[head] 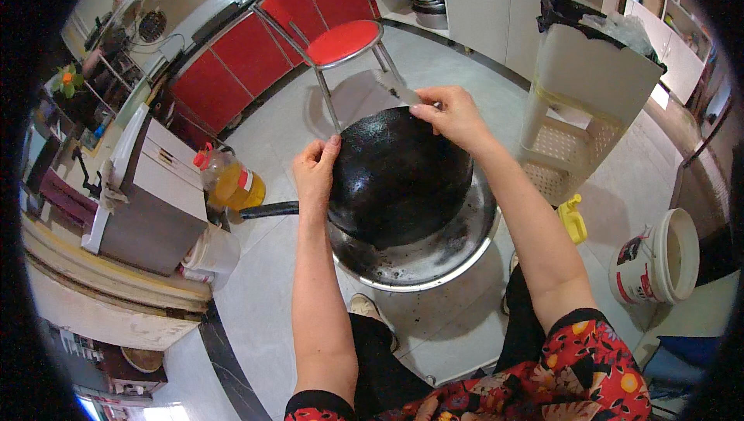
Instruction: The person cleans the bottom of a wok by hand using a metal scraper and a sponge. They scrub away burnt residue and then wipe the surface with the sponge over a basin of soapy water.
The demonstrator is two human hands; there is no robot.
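A blackened wok [401, 182] is tilted over a wide metal basin [418, 270], its dark rounded surface facing up and its handle pointing left. My left hand [315, 174] grips the wok's left rim, thumb on top. At the wok's far right edge, my right hand [450, 116] pinches a thin, pale, translucent piece with a jagged edge and dark smudges [396, 88]; its exact kind is unclear. Dark specks lie in the basin and on the floor below it.
A red-seated metal chair [346, 43] stands beyond the basin. To the left are an oil jug [235, 182] and a pale bucket [215, 249]. A lined bin [598, 60] on a perforated rack, a yellow bottle [573, 226] and a white bucket [657, 258] stand right.
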